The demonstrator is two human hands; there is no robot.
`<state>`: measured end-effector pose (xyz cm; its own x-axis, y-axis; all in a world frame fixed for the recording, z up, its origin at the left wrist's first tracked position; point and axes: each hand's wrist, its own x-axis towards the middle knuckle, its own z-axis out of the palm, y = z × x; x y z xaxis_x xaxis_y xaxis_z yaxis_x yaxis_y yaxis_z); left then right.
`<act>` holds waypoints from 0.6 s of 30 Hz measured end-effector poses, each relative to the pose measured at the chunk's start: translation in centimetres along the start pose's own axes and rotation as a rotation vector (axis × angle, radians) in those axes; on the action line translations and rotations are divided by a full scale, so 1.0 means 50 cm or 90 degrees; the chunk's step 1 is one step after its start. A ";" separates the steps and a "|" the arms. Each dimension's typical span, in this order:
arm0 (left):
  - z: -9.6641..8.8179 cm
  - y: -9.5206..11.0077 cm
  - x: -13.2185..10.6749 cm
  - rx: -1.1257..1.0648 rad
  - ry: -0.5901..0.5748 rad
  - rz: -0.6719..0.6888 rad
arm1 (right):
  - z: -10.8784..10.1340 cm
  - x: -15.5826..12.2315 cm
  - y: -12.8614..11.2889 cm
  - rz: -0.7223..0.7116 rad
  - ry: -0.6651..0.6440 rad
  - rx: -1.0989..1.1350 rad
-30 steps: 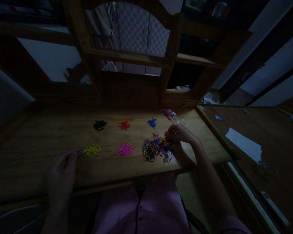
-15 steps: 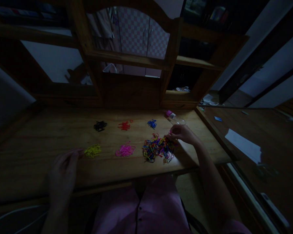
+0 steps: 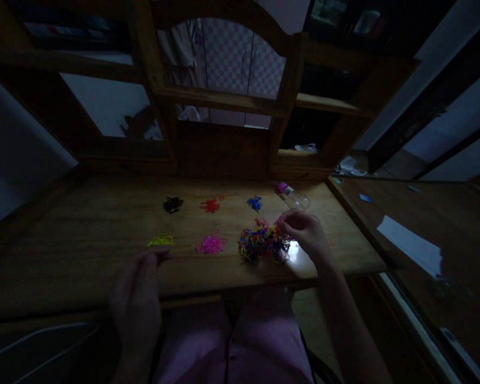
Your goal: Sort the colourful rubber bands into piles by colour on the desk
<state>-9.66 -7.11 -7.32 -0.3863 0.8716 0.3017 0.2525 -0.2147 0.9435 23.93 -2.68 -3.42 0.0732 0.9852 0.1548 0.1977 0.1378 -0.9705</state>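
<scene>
A tangled heap of mixed-colour rubber bands (image 3: 262, 244) lies on the wooden desk. My right hand (image 3: 304, 229) is at its right edge, thumb and fingers pinched on what looks like a pinkish rubber band, mostly hidden by the fingertips. My left hand (image 3: 138, 288), somewhat blurred, hovers just in front of the yellow rubber bands (image 3: 160, 240); its fingers reach forward, and I see nothing held. Pink rubber bands (image 3: 211, 244) form a pile between the yellow ones and the heap. Behind are small piles of black bands (image 3: 172, 204), red bands (image 3: 210, 205) and blue bands (image 3: 255, 203).
A clear plastic bottle (image 3: 298, 199) with a purple cap lies on its side behind my right hand. Shelves (image 3: 224, 149) rise at the desk's back. To the right, a lower surface holds white paper (image 3: 410, 245) and a small blue packet (image 3: 365, 198).
My left hand has moved right and nearer in front of the yellow pile. My right hand stays at the heap's edge, turned slightly. A bright reflection now shows beside the heap; the view has shifted a little.
</scene>
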 end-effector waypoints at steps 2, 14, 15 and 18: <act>0.037 0.035 -0.037 -0.030 -0.091 -0.022 | -0.008 0.021 0.015 -0.034 0.017 -0.096; 0.122 -0.010 -0.088 0.027 -0.226 0.056 | 0.000 0.124 0.070 -0.087 -0.196 -0.447; 0.121 -0.009 -0.087 0.037 -0.232 0.056 | 0.002 0.127 0.070 -0.083 -0.206 -0.463; 0.120 -0.007 -0.085 0.058 -0.249 0.066 | 0.008 0.132 0.070 -0.079 -0.202 -0.529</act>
<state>-2.76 -8.07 -9.73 0.0066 0.9529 0.3033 0.3566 -0.2856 0.8895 24.70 4.36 -5.84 -0.2442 0.9671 0.0715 0.8391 0.2477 -0.4844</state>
